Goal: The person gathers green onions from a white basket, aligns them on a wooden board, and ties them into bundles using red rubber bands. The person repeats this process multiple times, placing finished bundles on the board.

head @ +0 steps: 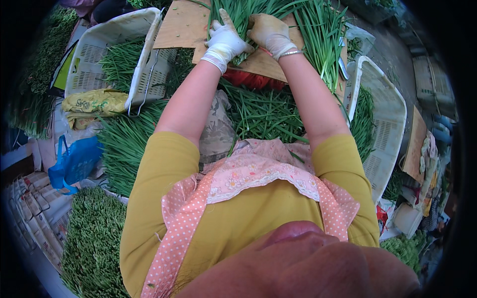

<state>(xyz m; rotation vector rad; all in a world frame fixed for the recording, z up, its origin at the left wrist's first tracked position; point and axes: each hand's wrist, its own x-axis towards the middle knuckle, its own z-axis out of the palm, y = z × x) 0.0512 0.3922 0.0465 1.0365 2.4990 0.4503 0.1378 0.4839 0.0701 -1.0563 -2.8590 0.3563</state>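
Both hands wear pale, stained gloves above a wooden board [182, 26]. My left hand [228, 39] lies on a bunch of long green garlic chives [242, 13], its fingers spread and pointing away. Close to its right, my right hand [270, 33] has curled fingers at the edge of the same bunch; whether they grip stems is hidden. A second bunch of chives [322, 41] lies on the board's right side, next to a metal blade [343, 69]. Red material [253, 79] shows beneath the near edge of the board. Loose green leaves [264, 111] lie below, between the forearms.
White plastic crates [143, 59] with greens stand at the left and right [387, 123]. A yellow bag [95, 102], a blue bag [76, 164] and piled chives [125, 149] lie at the left. Dense green bundles [97, 238] stand at the lower left. Part of another person [111, 11] shows at the upper left.
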